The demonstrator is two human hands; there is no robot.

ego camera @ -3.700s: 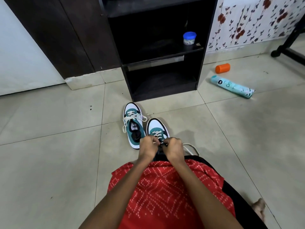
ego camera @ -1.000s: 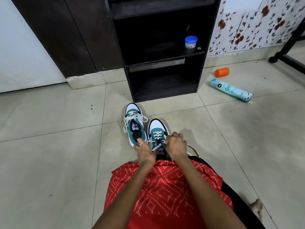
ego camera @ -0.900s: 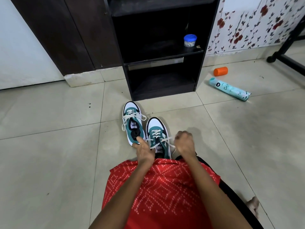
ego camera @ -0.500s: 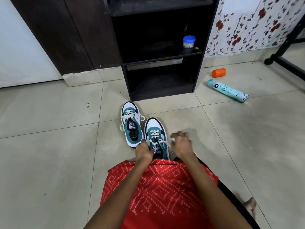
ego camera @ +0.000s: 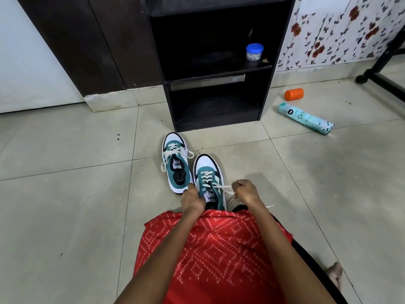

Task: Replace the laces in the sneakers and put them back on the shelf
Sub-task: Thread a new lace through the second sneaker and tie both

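Note:
Two teal, white and black sneakers stand side by side on the tiled floor. The far sneaker [ego camera: 176, 163] has its white lace tied in a bow. The near sneaker [ego camera: 208, 178] lies just in front of my knees. My left hand [ego camera: 192, 199] grips its left side at the collar. My right hand [ego camera: 246, 193] pinches the near sneaker's white lace [ego camera: 225, 189], stretched out to the right of the eyelets. A loose lace end [ego camera: 270, 206] lies on the floor by my right wrist. The black shelf unit [ego camera: 213, 62] stands behind the sneakers.
A small jar with a blue lid [ego camera: 254, 52] sits on the middle shelf. To the right of the unit lie an orange cylinder [ego camera: 294, 94] and a teal spray can [ego camera: 305, 118]. A black stand's leg [ego camera: 381, 80] reaches in at far right. My red patterned garment [ego camera: 210, 255] covers my lap.
My hands left the middle of the near sneaker. The left moved to its side and now grips the collar. The right drew the lace out to the right.

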